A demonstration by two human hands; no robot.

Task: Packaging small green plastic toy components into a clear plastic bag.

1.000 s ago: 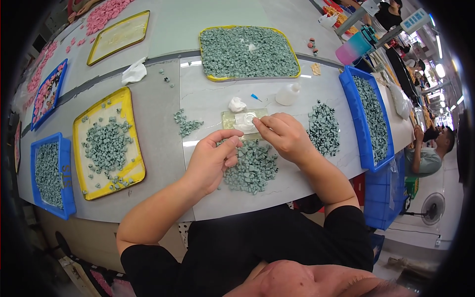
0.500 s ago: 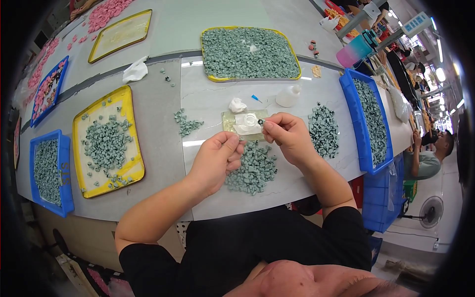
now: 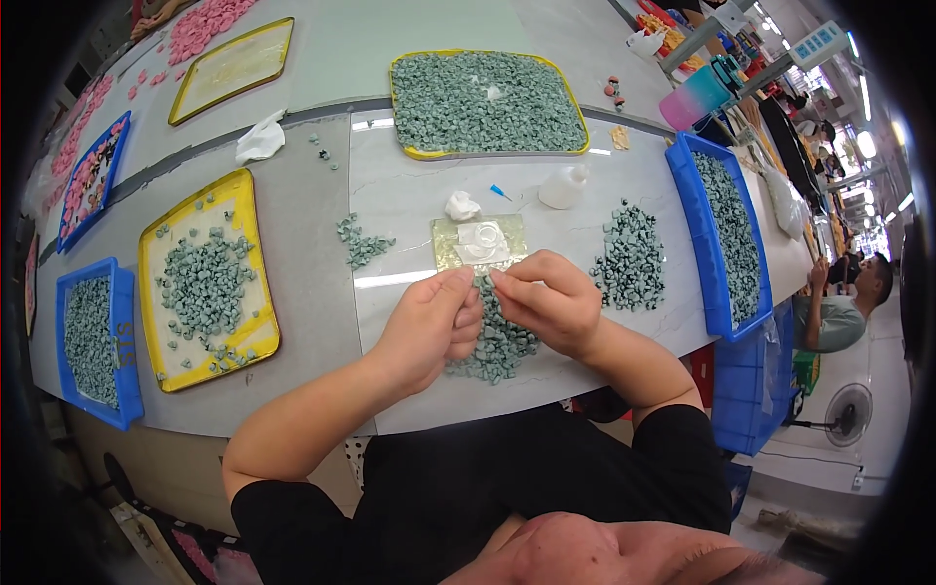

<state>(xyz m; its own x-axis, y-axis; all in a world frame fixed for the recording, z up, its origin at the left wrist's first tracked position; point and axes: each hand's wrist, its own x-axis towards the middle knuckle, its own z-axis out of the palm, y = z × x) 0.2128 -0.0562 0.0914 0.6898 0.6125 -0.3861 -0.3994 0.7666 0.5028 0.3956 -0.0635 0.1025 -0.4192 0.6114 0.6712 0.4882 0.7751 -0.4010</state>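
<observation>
My left hand (image 3: pixel 434 317) is closed in a pinch, thumb against forefinger; anything in it is too small to make out. Close to its fingertips, my right hand (image 3: pixel 551 302) pinches too, its small dark-green piece now mostly hidden by the fingers. Just beyond both hands lies a pale greenish block (image 3: pixel 447 250) with a white sheet and a clear round dish (image 3: pixel 485 236) on it. Below the hands spreads a heap of small grey-green pieces (image 3: pixel 495 346), partly covered by my right hand. A crumpled white tissue (image 3: pixel 462 205) sits behind the block.
A white squeeze bottle (image 3: pixel 564 188) and blue needle tip (image 3: pixel 498 191) lie beyond the block. Green pieces fill a yellow-rimmed tray (image 3: pixel 414 153) at the back, with another yellow tray (image 3: pixel 261 343) at left. Dark-tipped pieces (image 3: pixel 630 258) and a blue bin (image 3: pixel 718 317) stand right.
My right hand has moved left and nearer to me, away from the round dish, bringing its fingertips up to my left hand's. The left hand has barely shifted.
</observation>
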